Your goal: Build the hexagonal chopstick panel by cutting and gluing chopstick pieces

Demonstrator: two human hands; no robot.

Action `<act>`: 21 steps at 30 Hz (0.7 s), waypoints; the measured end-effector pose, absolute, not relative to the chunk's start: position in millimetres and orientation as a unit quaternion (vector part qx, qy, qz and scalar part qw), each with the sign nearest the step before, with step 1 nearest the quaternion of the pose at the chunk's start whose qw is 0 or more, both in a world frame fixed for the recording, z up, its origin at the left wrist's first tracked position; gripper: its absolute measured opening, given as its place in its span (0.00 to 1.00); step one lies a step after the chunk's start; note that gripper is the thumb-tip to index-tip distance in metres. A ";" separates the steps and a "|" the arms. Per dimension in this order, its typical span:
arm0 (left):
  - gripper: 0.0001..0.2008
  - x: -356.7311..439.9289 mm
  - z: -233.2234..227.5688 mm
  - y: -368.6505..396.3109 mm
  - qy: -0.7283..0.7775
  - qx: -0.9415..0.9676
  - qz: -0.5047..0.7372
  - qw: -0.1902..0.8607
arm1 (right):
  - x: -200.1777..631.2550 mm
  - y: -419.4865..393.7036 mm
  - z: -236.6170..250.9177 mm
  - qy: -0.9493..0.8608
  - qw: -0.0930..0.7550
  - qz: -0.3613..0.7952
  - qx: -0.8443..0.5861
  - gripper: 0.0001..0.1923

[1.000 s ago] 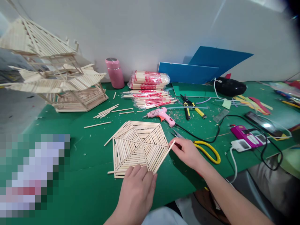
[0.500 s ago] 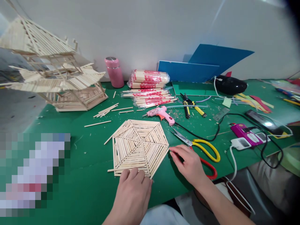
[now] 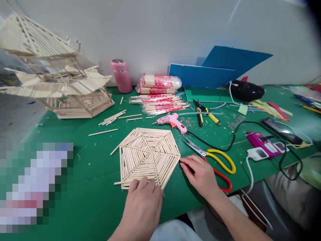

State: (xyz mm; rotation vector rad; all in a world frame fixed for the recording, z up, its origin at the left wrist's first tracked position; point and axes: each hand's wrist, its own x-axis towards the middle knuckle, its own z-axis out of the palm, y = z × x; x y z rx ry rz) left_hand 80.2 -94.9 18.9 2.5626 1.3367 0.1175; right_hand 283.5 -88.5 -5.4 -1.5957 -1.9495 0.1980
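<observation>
I can read no brand or lettering anywhere; the red print on the wrapped chopstick bundles at 12 o'clock is too small to make out. My left hand comes in from 6 o'clock, palm down, fingers spread flat on the near edge of the hexagonal stick panel, pressing it onto the green worktop; its grip is released, closed on nothing. My right hand reaches in from 4 o'clock, wrist low, thumb and forefinger pinched together just at the panel's right corner; I cannot tell whether a stick sits between them. The panel lies flat at the middle of the worktop: pale wooden sticks laid in parallel rows inside six wedges, with spokes meeting at the centre and a few stick ends jutting past the left edge. Just beside the right hand, at 3 o'clock, lie scissors with yellow and red handles. A pink glue gun rests at 1 o'clock of the panel, loose sticks at 11 o'clock, and a tiered stick-built model stands at 10 o'clock beside a pink flask.
</observation>
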 end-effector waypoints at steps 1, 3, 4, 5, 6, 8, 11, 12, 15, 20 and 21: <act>0.15 80.2 19.1 -95.1 0.459 0.879 0.038 0.124 | 283.2 -88.3 -5.3 -0.734 0.303 0.073 -0.603 0.10; 0.15 80.2 19.2 -95.4 0.460 0.879 0.034 0.125 | 282.7 -87.8 -5.5 -0.733 0.301 0.067 -0.607 0.11; 0.16 80.3 19.1 -95.5 0.459 0.879 0.032 0.126 | 282.5 -87.6 -5.8 -0.732 0.299 0.064 -0.609 0.11; 0.15 80.3 18.9 -95.6 0.459 0.879 0.032 0.127 | 282.5 -87.4 -6.0 -0.733 0.295 0.062 -0.610 0.12; 0.15 80.4 18.8 -95.6 0.459 0.879 0.032 0.127 | 282.5 -87.2 -6.3 -0.734 0.291 0.059 -0.611 0.12; 0.15 80.6 18.6 -95.6 0.457 0.880 0.037 0.127 | 282.5 -86.9 -6.4 -0.737 0.284 0.058 -0.611 0.13; 0.15 80.7 18.0 -95.6 0.455 0.881 0.046 0.122 | 282.6 -86.6 -5.0 -0.739 0.280 0.067 -0.609 0.13; 0.15 80.7 17.8 -95.7 0.455 0.881 0.047 0.121 | 282.6 -86.6 -4.2 -0.739 0.280 0.072 -0.608 0.13; 0.15 80.8 18.0 -96.0 0.457 0.880 0.041 0.120 | 283.0 -86.6 -1.8 -0.736 0.286 0.097 -0.606 0.13; 0.16 81.8 20.1 -95.5 0.461 0.878 0.027 0.128 | 284.8 -86.5 1.4 -0.701 0.327 0.145 -0.617 0.12; 0.16 82.0 20.2 -95.3 0.462 0.877 0.025 0.130 | 284.8 -86.3 1.8 -0.699 0.326 0.150 -0.619 0.11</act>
